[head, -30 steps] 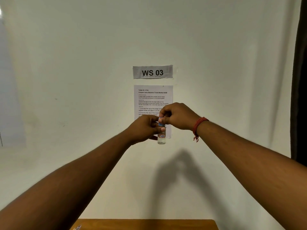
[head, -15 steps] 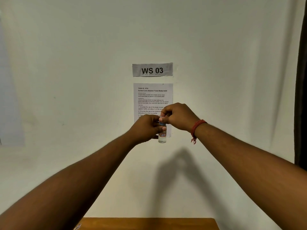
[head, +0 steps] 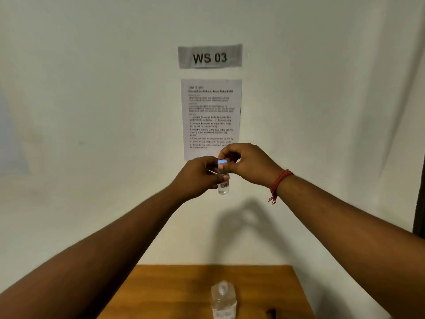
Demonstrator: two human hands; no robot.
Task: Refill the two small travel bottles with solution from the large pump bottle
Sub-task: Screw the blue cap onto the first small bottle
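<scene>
The fingers [head: 222, 167] of the right hand [head: 249, 164] are curled around the pale blue cap [head: 222, 164] of a small clear plastic travel bottle [head: 223, 185], thumb on the near face and fingertips behind it, a pinch that looks suited to twisting. The left hand [head: 197, 178] comes in from the left and grips the body of the same bottle just under the cap, its fingers wrapped round the upper part so that only the lower end and a red-and-white label, too blurred to read, show below. The bottle is held upright in the air, well above the tabletop, its long axis vertical, so the cap lies straight above the left hand's grip and directly inside the right hand's pinch; whether the cap is coming off or going on cannot be told. A red thread bracelet [head: 279, 183] circles the right wrist. Farther out, near the bottom edge, a large clear bottle [head: 223, 300] stands on the brown wooden tabletop [head: 172, 293], below the hands and nearer the person; its top is blurred. On the white wall [head: 92, 111] behind, a grey sign [head: 209, 56] reads "WS 03", and beneath it a printed instruction sheet [head: 211, 118] lists numbered steps whose words are too smeared to read with confidence.
</scene>
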